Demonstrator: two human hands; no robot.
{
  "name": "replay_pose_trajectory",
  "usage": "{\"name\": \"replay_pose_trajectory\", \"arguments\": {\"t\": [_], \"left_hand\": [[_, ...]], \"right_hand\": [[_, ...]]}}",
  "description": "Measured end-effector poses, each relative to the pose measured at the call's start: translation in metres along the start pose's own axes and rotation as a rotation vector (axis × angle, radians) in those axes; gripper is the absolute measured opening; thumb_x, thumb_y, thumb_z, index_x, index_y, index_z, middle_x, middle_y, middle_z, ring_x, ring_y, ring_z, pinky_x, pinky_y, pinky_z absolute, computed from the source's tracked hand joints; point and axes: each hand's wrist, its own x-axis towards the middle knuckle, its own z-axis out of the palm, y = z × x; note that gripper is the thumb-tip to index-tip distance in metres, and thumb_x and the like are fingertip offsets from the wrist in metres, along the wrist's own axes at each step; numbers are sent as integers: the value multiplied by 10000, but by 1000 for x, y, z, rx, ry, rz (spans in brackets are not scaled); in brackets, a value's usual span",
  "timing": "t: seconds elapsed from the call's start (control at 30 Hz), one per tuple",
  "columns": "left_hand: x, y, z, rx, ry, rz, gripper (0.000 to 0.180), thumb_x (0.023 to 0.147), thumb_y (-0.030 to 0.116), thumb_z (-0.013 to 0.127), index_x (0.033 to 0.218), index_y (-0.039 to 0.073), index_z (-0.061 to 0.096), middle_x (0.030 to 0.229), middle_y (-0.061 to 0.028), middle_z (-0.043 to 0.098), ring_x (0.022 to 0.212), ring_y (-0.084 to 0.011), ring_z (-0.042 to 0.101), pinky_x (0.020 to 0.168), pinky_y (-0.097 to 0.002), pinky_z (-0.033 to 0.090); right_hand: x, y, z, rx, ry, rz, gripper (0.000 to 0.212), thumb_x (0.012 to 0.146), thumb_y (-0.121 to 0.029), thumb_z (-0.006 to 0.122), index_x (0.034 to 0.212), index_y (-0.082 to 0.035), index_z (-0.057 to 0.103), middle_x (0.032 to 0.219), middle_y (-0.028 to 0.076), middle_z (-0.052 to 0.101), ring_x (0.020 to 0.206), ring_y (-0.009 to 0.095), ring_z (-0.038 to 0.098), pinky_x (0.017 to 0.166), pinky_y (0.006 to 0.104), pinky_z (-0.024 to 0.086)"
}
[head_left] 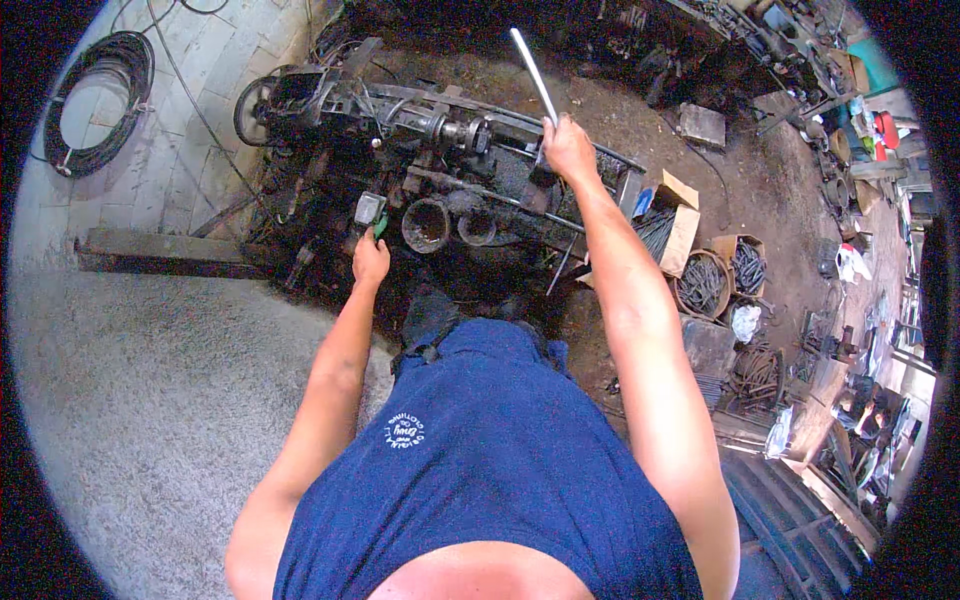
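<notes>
A long, dirty machine that looks like a lathe (440,125) stretches across in front of me, with a wheel (250,112) at its left end. My right hand (570,152) is closed around the lower end of a shiny metal rod (532,72), which points up and away over the machine's right part. What lies under that palm is partly hidden. At the machine's near side, my left hand (371,260) has its fingers closed at a small green piece (380,227), just below a grey box (369,207). Two round cup-like parts (427,226) sit right of it.
Cardboard boxes (682,225) and round containers (702,283) of metal pieces stand on the floor to the right. A coiled black hose (98,105) lies at the far left, near a long beam (165,250). A cluttered bench (850,190) runs along the right side.
</notes>
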Motion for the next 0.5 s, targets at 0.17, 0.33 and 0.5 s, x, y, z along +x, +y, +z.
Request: {"name": "replay_pose_trajectory", "arguments": {"t": [0.17, 0.33, 0.5], "left_hand": [[0, -7, 6, -7, 44, 11, 422, 881, 188, 554, 1284, 69, 506, 1144, -220, 596, 1039, -408, 580, 872, -477, 481], [2, -6, 6, -58, 2, 13, 445, 880, 189, 558, 1301, 62, 492, 1139, -227, 600, 1051, -406, 574, 887, -475, 471], [0, -11, 7, -34, 64, 74, 432, 877, 178, 559, 1283, 39, 499, 1130, -235, 602, 1041, -407, 578, 882, -473, 472]], "right_hand": [[0, 0, 1, 8, 10, -9, 413, 958, -388, 438, 1034, -4, 568, 995, 247, 645, 936, 435, 619, 821, 540, 488], [2, 2, 5, -2, 24, -20, 423, 955, -392, 444, 1014, 7, 572, 991, 249, 642, 932, 436, 619, 815, 536, 492], [1, -4, 2, -4, -5, 3, 428, 956, -390, 441, 1005, 14, 573, 984, 248, 646, 921, 436, 621, 808, 537, 494]]}}
